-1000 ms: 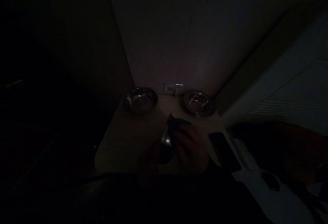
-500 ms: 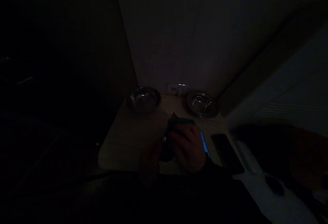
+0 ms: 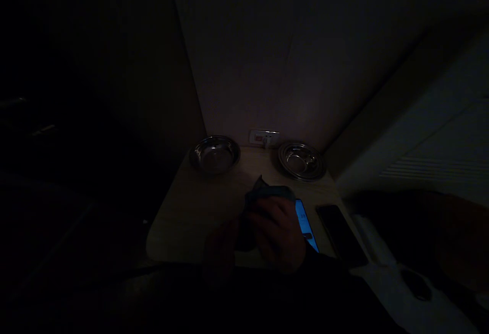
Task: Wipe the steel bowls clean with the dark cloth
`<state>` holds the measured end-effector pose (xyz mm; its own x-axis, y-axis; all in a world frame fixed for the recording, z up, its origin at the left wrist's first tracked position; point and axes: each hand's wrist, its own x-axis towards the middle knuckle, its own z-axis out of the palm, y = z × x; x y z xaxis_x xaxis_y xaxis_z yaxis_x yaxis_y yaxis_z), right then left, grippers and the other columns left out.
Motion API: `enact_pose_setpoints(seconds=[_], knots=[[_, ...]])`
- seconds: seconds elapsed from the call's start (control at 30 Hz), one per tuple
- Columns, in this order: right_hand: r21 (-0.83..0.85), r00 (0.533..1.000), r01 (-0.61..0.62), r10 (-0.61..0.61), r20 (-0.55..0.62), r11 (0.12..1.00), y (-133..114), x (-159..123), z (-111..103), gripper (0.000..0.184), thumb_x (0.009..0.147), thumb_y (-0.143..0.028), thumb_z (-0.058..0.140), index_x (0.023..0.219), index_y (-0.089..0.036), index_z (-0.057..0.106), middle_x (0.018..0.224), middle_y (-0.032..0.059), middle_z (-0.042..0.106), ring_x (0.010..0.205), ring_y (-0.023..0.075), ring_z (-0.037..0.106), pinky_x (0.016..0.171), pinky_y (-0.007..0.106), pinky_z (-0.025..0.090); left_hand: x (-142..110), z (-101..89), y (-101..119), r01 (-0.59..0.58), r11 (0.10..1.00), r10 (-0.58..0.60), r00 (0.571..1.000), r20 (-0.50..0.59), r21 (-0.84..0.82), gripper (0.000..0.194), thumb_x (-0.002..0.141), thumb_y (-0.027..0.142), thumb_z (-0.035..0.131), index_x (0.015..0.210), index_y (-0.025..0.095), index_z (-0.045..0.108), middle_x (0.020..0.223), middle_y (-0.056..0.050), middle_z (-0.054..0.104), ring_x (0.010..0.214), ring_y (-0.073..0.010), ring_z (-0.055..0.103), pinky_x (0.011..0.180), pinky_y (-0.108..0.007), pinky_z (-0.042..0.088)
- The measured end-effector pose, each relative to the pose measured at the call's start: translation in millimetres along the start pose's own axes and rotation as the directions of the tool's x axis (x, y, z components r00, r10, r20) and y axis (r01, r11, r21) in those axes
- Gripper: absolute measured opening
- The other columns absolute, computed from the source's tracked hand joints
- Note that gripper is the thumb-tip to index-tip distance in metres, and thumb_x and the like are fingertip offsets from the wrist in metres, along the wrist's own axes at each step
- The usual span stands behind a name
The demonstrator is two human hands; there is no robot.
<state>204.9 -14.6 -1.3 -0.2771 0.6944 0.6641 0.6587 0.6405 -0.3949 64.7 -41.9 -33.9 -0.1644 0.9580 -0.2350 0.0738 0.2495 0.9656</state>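
The scene is very dim. A dark blue-green cloth [image 3: 273,190], with a pointed corner sticking up at its far side, is bunched in my right hand [image 3: 280,232], whose fingers curl over it above the table. My left hand [image 3: 219,245] is close by on the left, its fingers drawn together at the dark, shadowed lower part of the bundle. What lies between the two hands cannot be made out. Just right of my right hand lies a phone with a lit blue screen [image 3: 305,224], partly covered by the hand and sleeve.
On the small pale wooden table [image 3: 179,212] stand a steel bowl [image 3: 216,156] at the back left and steel dishes [image 3: 301,161] at the back right. A wall socket [image 3: 263,138] is behind. A dark phone [image 3: 341,234] lies along the right edge; a dark oval object [image 3: 416,284] lies beyond.
The view has shifted slightly, so everything sits a little lower. More of the lit phone screen shows. A small bright spot between the hands no longer shows. Both hands stay at the bundle.
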Motion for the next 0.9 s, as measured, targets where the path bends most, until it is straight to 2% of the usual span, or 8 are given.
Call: enact_pose_setpoints(seconds=[0.17,0.33,0.43,0.5,0.63,0.7,0.8,0.9], knots=[[0.075,0.980,-0.186,0.191,-0.058,0.980,12,9,3,0.021,0.084,-0.016,0.049,0.096,-0.021,0.066,0.098,0.0075,0.064,0.092,0.0214,0.055,0.080,0.040,0.047,-2,-0.6,2,0.017,0.999,-0.021,0.994,-0.106,-0.036,0.046,0.073,0.054,0.053,0.086,0.013,0.069,0.087,-0.010,0.070,0.080,-0.0229,0.064,0.066,-0.029,0.052],[0.072,0.996,-0.090,0.090,0.009,0.993,8,8,4,0.021,0.083,-0.017,0.052,0.097,-0.022,0.066,0.101,0.0059,0.065,0.098,0.0227,0.053,0.083,0.042,0.044,-1,-0.5,3,-0.043,0.999,0.042,0.996,-0.081,-0.019,0.049,0.073,0.059,0.050,0.074,0.014,0.068,0.075,-0.010,0.069,0.070,-0.0208,0.063,0.060,-0.028,0.051],[0.098,0.983,-0.165,0.172,-0.062,0.981,12,11,5,0.019,0.084,-0.016,0.049,0.092,-0.020,0.066,0.095,0.0073,0.065,0.090,0.0210,0.056,0.079,0.039,0.046,-1,0.4,0,-0.011,1.000,0.010,0.992,-0.124,-0.003,0.053,0.071,0.062,0.050,0.082,0.012,0.068,0.083,-0.011,0.069,0.076,-0.0233,0.064,0.064,-0.030,0.052],[0.112,0.980,-0.179,0.187,-0.064,0.977,10,12,4,0.020,0.083,-0.016,0.049,0.093,-0.019,0.066,0.095,0.0081,0.065,0.091,0.0211,0.056,0.079,0.039,0.047,-1,0.4,-2,0.002,1.000,0.002,0.987,-0.163,0.023,0.053,0.072,0.060,0.051,0.084,0.012,0.068,0.085,-0.012,0.069,0.078,-0.0244,0.064,0.066,-0.032,0.052],[0.113,0.997,-0.077,0.078,0.002,0.991,2,11,4,0.021,0.082,-0.016,0.051,0.096,-0.022,0.066,0.099,0.0056,0.065,0.097,0.0220,0.053,0.082,0.040,0.045,-2,-1.9,-5,-0.050,0.998,0.058,0.983,-0.174,0.047,0.045,0.075,0.056,0.050,0.076,0.015,0.068,0.077,-0.010,0.069,0.073,-0.0226,0.063,0.062,-0.030,0.051],[0.138,0.992,-0.123,0.128,-0.025,0.983,10,13,8,0.020,0.083,-0.017,0.050,0.093,-0.021,0.067,0.098,0.0062,0.066,0.095,0.0214,0.055,0.082,0.040,0.046,-2,-2.4,-5,-0.055,0.997,0.065,0.982,-0.178,0.061,0.043,0.075,0.055,0.049,0.075,0.016,0.068,0.077,-0.010,0.068,0.072,-0.0220,0.063,0.062,-0.029,0.051],[0.223,0.958,-0.258,0.278,-0.066,0.940,31,15,17,0.019,0.084,-0.018,0.050,0.090,-0.019,0.068,0.094,0.0083,0.067,0.091,0.0199,0.060,0.081,0.038,0.048,-1,-1.8,-4,-0.055,0.995,0.070,0.977,-0.201,0.078,0.040,0.074,0.052,0.052,0.081,0.015,0.067,0.086,-0.011,0.068,0.082,-0.0234,0.063,0.068,-0.029,0.051],[0.278,0.942,-0.295,0.327,-0.076,0.914,41,11,21,0.018,0.084,-0.019,0.051,0.093,-0.020,0.067,0.097,0.0081,0.067,0.094,0.0194,0.061,0.083,0.037,0.049,3,-1.4,-1,-0.061,0.996,0.071,0.982,-0.173,0.059,0.039,0.076,0.051,0.050,0.081,0.015,0.065,0.082,-0.010,0.068,0.077,-0.0218,0.063,0.064,-0.029,0.051]])
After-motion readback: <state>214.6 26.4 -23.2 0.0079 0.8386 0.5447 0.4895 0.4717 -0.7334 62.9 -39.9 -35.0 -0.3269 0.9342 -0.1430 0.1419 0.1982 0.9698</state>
